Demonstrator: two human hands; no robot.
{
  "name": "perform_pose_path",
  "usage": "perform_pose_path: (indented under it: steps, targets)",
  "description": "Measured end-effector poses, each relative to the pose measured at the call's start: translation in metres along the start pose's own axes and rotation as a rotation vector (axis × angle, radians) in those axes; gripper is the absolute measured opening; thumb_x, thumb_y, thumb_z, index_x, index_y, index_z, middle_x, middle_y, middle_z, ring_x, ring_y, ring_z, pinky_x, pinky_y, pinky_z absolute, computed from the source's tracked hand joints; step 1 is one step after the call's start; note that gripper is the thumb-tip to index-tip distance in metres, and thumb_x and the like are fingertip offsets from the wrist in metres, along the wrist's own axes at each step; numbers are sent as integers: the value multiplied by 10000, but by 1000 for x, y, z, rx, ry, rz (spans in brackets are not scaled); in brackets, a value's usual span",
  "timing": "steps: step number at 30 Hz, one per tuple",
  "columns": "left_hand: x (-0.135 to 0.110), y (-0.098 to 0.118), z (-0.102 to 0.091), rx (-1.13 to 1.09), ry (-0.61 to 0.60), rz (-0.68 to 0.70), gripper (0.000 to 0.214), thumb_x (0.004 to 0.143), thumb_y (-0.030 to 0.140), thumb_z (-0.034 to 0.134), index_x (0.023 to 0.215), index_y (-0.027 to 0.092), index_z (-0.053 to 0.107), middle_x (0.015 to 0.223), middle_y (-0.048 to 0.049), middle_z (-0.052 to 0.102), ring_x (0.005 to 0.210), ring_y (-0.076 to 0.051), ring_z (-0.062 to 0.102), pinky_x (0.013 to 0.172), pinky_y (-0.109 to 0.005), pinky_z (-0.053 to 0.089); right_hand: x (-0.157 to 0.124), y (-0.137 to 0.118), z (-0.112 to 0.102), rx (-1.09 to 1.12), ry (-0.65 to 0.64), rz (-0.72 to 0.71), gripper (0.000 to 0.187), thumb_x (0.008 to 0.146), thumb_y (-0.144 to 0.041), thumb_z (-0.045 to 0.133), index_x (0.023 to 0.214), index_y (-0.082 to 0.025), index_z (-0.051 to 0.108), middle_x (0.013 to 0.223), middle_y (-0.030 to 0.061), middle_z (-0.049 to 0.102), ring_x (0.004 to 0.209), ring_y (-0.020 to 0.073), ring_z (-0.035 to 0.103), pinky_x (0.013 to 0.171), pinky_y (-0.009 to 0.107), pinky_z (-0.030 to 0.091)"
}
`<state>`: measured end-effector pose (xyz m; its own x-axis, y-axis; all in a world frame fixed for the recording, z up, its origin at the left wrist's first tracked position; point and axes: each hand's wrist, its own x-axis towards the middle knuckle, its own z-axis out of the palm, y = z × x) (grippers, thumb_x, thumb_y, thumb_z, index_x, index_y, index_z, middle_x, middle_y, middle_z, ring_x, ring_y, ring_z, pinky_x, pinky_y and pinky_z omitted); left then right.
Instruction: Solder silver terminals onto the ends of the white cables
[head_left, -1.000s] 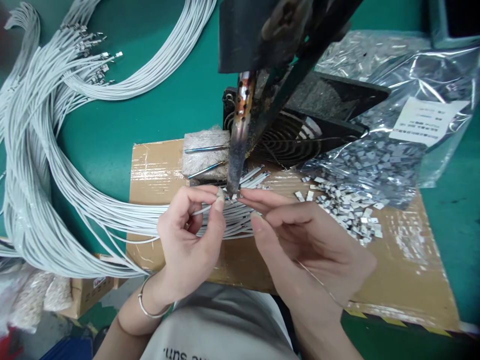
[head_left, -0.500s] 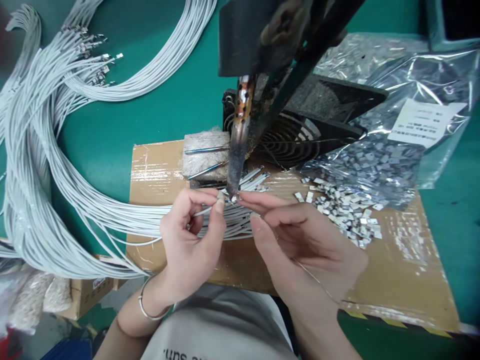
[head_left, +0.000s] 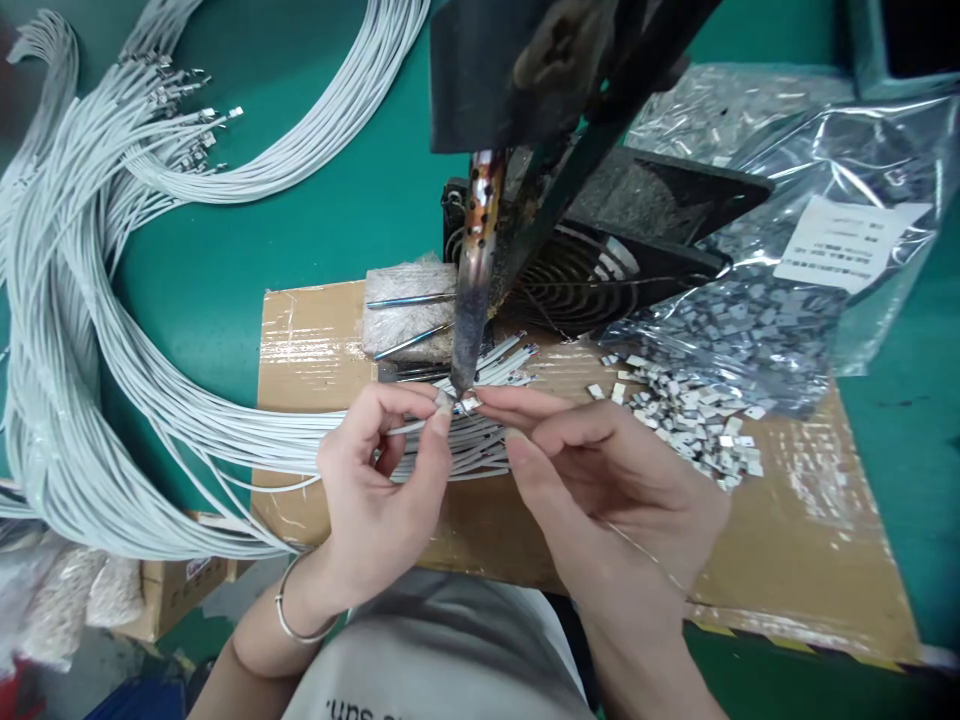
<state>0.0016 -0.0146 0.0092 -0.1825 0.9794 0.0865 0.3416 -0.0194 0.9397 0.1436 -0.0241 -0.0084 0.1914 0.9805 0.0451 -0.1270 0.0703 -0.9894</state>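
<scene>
My left hand (head_left: 386, 490) is closed in a pinch on the end of a white cable (head_left: 407, 428). A small metal piece (head_left: 470, 404) shows just beyond those fingertips, under the tip of the soldering iron (head_left: 474, 270). From the other side, my right hand (head_left: 622, 490) reaches in with its fingertips right beside the tip. A thin silvery solder wire (head_left: 645, 552) runs across its palm; the end between the fingers is too small to make out. Below both hands lies a bundle of white cables (head_left: 292, 435).
Loose metal terminals (head_left: 705, 425) lie to the right, before a clear bag (head_left: 847, 330) of more. A fan (head_left: 585, 270) stands behind the iron. Next to it sits a wrapped block (head_left: 409, 330). Cardboard (head_left: 810, 560) covers the green table (head_left: 315, 230).
The small metal piece now shows more plainly beneath the iron's tip. My right thumb has shifted slightly; both hands otherwise keep their places.
</scene>
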Motion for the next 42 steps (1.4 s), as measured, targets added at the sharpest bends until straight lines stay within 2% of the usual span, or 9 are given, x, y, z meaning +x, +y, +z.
perform_pose_path:
  steps: [13, 24, 34, 42]
  targets:
    - [1, 3, 2, 3, 19, 12, 137, 911, 85, 733, 871, 205, 681, 886, -47, 800, 670, -119, 677, 447, -180, 406, 0, 1, 2, 10, 12, -40, 233, 919, -6, 723, 861, -229, 688, 1112, 23, 864, 1061, 176, 835, 960, 273, 672]
    - [3, 6, 5, 13, 41, 14, 159, 901, 78, 735, 840, 207, 665, 845, -31, 788, 590, -96, 621, 428, -188, 370, -2, -1, 3, -51, 39, -48, 245, 917, -3, 741, 865, -239, 699, 1119, 17, 866, 1069, 179, 834, 945, 273, 671]
    - [4, 6, 5, 20, 54, 7, 143, 904, 93, 744, 845, 205, 677, 869, -46, 794, 646, -118, 659, 433, -194, 375, 0, -1, 4, -59, 43, -52, 222, 923, -34, 742, 863, -242, 695, 1135, 41, 866, 1072, 227, 837, 915, 349, 703]
    - [4, 6, 5, 10, 68, 0, 146, 902, 103, 760, 839, 211, 684, 897, -51, 794, 700, -136, 678, 463, -201, 409, 1, -1, 3, -65, 27, -75, 231, 917, -22, 744, 881, -248, 710, 1160, 34, 864, 1089, 224, 835, 935, 345, 700]
